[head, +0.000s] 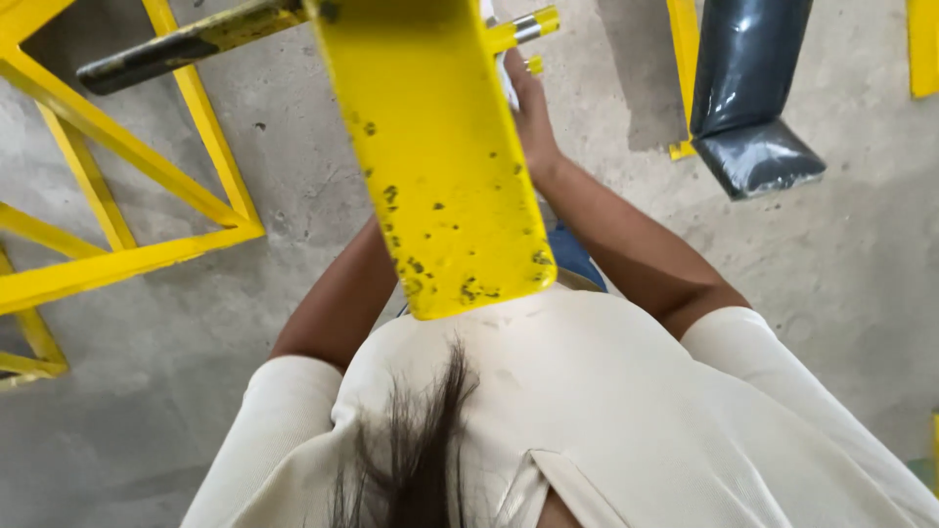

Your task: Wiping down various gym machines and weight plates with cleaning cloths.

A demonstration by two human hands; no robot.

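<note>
A big yellow metal plate (pixel 435 156) fills the upper middle of the frame. It is flat and long, and it has small dark chipped spots on its paint, most of them near its lower end. The plate slants from the top edge down to the middle, where its rounded corner ends just above the person's cream shirt (pixel 606 411). The right hand (pixel 528 108) is up near the top of the frame, just beside the right edge of the plate. It touches the plate's edge there, and the fingers go behind something white, so I cannot tell if they are squeezed shut or loose. Just above that hand a short yellow rod with a silver band (pixel 523 27) sticks out from the plate to the right. The left arm (pixel 337 298) goes up from the lower left and slips under the plate. The left hand is hidden behind the plate, so I cannot tell what it holds. A dark, worn bar (pixel 186 44) runs from the plate toward the upper left. On the left side of the frame stands a yellow frame of thin beams (pixel 127 259) on the grey concrete floor (pixel 861 264). In the upper right there is a dark grey shiny wrapped bundle (pixel 748 98), well apart from the hands.
</note>
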